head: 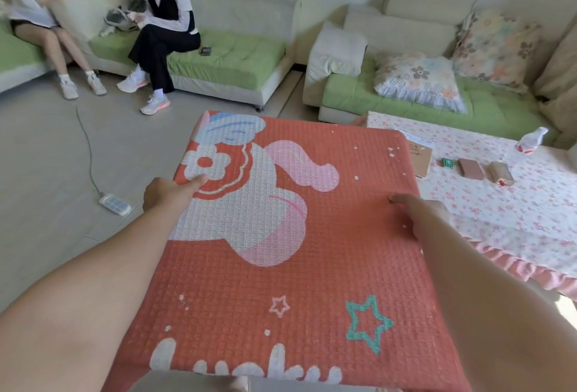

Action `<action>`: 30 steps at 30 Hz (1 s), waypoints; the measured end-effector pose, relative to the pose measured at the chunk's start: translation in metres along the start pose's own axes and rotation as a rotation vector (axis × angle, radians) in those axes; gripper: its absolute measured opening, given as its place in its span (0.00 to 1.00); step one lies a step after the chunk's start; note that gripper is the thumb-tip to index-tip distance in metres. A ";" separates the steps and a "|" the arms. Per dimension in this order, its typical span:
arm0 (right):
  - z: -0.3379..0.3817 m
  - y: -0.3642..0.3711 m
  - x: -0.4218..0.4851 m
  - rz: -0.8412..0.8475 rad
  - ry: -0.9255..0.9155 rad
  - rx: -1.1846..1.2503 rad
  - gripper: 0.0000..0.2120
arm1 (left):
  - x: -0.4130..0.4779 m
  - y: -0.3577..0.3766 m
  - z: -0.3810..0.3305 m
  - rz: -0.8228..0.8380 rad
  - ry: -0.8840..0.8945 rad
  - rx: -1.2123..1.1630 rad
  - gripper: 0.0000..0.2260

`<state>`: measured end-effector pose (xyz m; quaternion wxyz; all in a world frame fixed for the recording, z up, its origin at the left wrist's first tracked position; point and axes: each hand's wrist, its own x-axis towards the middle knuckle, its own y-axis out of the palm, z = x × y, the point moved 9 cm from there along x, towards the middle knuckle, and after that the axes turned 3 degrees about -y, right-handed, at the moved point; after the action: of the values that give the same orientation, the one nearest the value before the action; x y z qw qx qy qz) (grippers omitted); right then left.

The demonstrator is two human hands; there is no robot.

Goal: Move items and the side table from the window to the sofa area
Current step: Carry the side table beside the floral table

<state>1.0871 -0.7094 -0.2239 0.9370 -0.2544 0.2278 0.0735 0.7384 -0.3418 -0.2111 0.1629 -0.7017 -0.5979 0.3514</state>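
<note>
Clutching table (312, 273) — left hand (167, 196), right hand (420, 215).

Two bare forearms, one on each side of the side table (312, 266), uncovered as far as the picture's lower edge. Left hand (165, 196) and right hand (418, 215) bare as well. Just below the side table's near edge, a blurred grey strip, possibly clothing.

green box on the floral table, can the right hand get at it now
Probably not yet: the right hand grips the edge of the red-covered side table, as does the left hand. Nothing stands between it and the green box, though.
</note>
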 end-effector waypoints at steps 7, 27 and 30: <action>0.057 0.061 0.054 -0.046 0.029 -0.015 0.20 | 0.098 0.035 -0.067 0.048 0.023 0.029 0.25; 0.222 0.210 0.267 -0.049 0.072 -0.009 0.31 | 0.327 0.152 -0.251 0.071 0.015 0.063 0.23; 0.249 0.226 0.303 -0.037 0.080 0.013 0.34 | 0.353 0.174 -0.277 0.077 0.009 0.046 0.23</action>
<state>1.3949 -0.3818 -0.2739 0.9299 -0.2552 0.2611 0.0444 1.0683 0.0078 -0.2359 0.1681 -0.7217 -0.5617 0.3681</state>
